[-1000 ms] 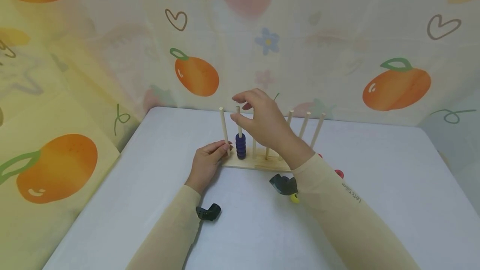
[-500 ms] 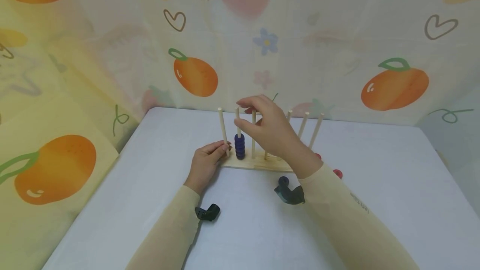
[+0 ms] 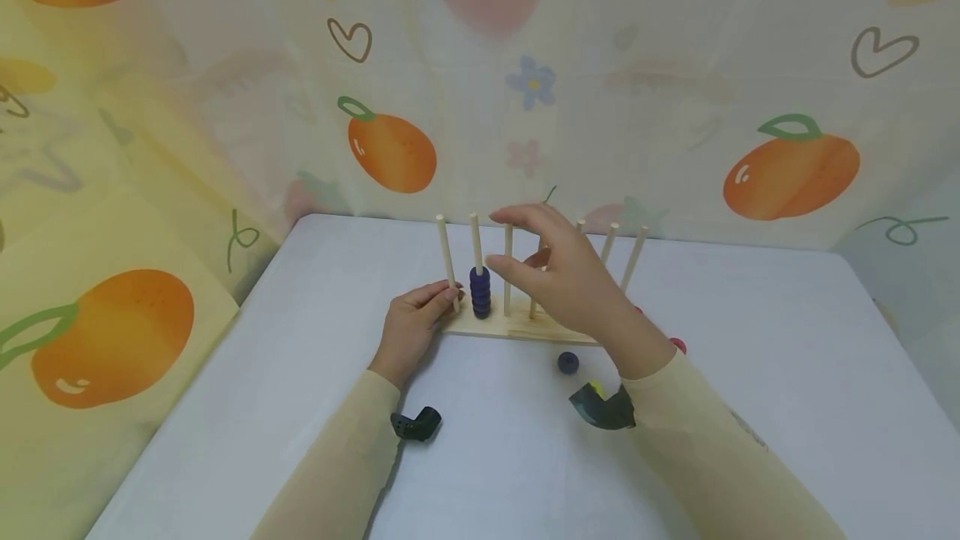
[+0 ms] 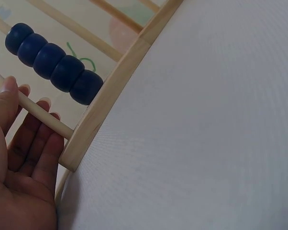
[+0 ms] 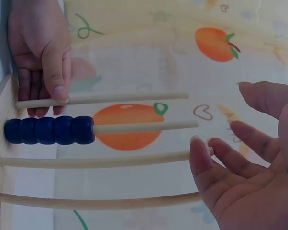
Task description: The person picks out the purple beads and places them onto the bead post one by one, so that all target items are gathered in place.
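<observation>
A wooden peg rack [image 3: 480, 327] stands on the white table, with a row of upright pegs. My left hand [image 3: 411, 327] pinches the leftmost peg [image 4: 46, 117] low down, thumb on one side and fingertips behind it. Several dark blue beads [image 5: 50, 130] are stacked at the bottom of the second peg from the left. My right hand [image 3: 566, 273] is beside the upper part of the third peg [image 3: 508, 273], thumb and fingers spread apart with nothing between them. In the right wrist view its fingers [image 5: 251, 132] are near the peg tops.
A loose dark blue bead [image 3: 567, 362] lies in front of the rack. Beside it a yellow bead [image 3: 597, 388] is partly covered by the right wrist's black camera mount [image 3: 603, 409]. A red bead [image 3: 678, 345] shows behind the right sleeve. A fruit-print cloth [image 3: 630, 107] hangs behind the table.
My right hand has moved right and down, away from the top of the second peg, baring that peg. The loose blue bead has come into full sight. My left hand has stayed still.
</observation>
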Tool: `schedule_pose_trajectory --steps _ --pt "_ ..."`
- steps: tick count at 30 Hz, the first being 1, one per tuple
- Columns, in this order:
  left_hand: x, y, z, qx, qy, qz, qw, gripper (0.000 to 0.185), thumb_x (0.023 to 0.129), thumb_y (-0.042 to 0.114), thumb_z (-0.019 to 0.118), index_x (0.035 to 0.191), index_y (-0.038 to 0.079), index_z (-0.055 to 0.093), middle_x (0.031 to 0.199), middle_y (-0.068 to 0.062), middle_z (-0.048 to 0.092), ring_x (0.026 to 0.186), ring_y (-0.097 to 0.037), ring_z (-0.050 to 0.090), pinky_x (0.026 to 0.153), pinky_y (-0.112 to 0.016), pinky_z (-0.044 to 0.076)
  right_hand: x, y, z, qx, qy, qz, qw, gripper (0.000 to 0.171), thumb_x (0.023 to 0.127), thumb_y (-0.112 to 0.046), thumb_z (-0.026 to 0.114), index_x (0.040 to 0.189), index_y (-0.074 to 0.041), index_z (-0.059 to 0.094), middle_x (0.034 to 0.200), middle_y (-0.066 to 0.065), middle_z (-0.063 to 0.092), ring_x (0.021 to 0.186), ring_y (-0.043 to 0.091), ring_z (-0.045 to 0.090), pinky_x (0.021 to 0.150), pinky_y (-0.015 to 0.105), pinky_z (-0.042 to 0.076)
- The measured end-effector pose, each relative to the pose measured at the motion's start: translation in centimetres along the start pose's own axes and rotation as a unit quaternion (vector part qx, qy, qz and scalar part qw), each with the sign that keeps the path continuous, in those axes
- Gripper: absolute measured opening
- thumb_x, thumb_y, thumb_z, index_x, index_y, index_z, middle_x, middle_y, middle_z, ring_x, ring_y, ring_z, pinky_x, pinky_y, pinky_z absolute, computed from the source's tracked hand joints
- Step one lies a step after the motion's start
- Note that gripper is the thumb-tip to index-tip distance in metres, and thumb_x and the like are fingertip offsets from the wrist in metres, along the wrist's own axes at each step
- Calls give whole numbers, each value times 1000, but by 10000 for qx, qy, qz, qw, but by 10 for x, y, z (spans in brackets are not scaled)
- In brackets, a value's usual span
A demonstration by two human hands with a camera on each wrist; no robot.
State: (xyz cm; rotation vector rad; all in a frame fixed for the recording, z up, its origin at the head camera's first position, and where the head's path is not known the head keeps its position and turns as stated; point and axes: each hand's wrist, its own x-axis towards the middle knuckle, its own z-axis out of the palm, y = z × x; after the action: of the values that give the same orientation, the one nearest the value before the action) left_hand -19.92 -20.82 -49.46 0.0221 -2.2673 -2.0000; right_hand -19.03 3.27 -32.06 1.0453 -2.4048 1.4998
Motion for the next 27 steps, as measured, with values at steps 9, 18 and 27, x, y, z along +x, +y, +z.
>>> schedule_pose_trajectory --steps 9,18,27 --pt "-3 10 0 -268 -104 -45 9996 28 90 30 68 110 12 72 106 -5 70 103 -21 63 90 -34 49 -17 -25 -18 751 -168 323 9965 44 92 -12 66 133 -4 50 133 8 51 122 24 49 85 40 50" --pt "-12 31 2 -96 -88 8 9999 23 93 24 66 110 9 72 105 -5 70 103 -24 63 88 -32 50 -36 5 -30 1920 -609 325 9790 41 99 -12 55 138 -9 45 131 6 51 118 30 51 87 41 50" --pt "-2 7 1 -55 -63 -139 9999 28 91 33 67 110 14 73 106 -3 70 105 -21 62 90 -33 49 -60 21 -46 2264 -718 41 9714 37 100 -9 48 137 -3 44 127 19 51 112 41 51 79 39 52"
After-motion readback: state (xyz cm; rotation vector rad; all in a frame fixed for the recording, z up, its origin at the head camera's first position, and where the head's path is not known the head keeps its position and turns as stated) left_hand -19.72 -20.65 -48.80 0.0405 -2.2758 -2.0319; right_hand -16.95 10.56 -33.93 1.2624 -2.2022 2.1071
